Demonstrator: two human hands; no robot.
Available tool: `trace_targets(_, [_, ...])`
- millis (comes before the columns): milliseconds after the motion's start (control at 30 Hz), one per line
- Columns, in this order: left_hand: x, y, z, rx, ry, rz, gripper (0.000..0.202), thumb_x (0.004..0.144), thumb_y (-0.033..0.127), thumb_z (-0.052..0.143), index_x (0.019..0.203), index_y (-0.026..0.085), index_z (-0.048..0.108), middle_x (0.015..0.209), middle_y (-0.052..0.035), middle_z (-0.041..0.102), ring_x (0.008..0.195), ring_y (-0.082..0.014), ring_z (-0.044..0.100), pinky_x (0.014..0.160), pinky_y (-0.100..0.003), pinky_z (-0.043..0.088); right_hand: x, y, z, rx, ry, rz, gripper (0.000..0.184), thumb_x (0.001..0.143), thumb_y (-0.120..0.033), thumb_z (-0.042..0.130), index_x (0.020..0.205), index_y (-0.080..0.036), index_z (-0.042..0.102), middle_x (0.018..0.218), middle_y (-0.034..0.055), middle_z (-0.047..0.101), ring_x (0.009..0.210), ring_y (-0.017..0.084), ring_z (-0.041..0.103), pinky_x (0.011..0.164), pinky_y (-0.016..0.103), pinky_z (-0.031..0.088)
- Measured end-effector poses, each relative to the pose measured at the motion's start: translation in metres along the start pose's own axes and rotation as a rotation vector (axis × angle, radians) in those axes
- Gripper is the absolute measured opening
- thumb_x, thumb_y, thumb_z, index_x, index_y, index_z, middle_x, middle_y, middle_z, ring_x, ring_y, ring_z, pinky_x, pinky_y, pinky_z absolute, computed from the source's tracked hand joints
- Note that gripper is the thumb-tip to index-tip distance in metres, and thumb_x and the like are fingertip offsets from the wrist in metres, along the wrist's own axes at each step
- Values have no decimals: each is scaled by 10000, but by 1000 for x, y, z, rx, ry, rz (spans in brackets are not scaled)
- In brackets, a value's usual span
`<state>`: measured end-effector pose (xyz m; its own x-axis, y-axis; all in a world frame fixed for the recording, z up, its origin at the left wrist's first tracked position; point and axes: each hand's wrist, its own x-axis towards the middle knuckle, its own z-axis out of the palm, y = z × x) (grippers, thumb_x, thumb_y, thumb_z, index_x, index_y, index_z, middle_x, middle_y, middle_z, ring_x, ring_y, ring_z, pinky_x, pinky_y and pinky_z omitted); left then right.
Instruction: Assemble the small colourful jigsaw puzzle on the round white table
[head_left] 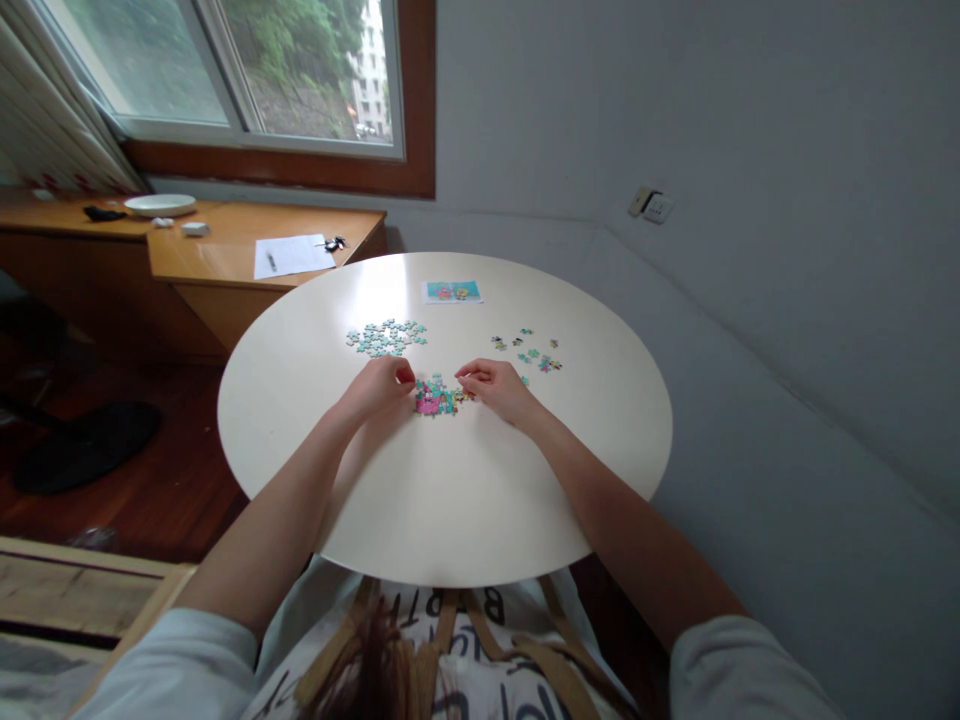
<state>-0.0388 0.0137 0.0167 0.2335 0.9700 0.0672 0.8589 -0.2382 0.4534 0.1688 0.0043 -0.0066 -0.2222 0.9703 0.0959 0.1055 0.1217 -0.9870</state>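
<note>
Head view gives me the table point(450, 490), the partly joined puzzle point(433, 402) near its middle. I see the left hand point(390, 382) at the puzzle's left edge and the right hand point(491, 382) at its right, fingers curled; I cannot tell whether either grips anything. Beyond lie teal pieces point(386, 338) left, scattered pieces point(550, 364) right, then a card point(452, 291).

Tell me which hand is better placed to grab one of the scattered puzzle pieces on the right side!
Probably the right hand: it is nearest those scattered pieces. The left hand is on the other side of the middle cluster, nearer the greenish pieces.
</note>
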Motion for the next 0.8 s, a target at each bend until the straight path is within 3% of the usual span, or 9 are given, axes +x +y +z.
trace_targets(800, [2, -4, 3, 17, -3, 10, 178, 697, 211, 536, 764, 156, 691, 805, -55, 709, 720, -178, 610, 613, -250, 417, 1, 1, 0, 5, 0, 5, 200, 631, -320, 682, 733, -153, 639, 562, -7, 594, 522, 94, 513, 526, 224, 402])
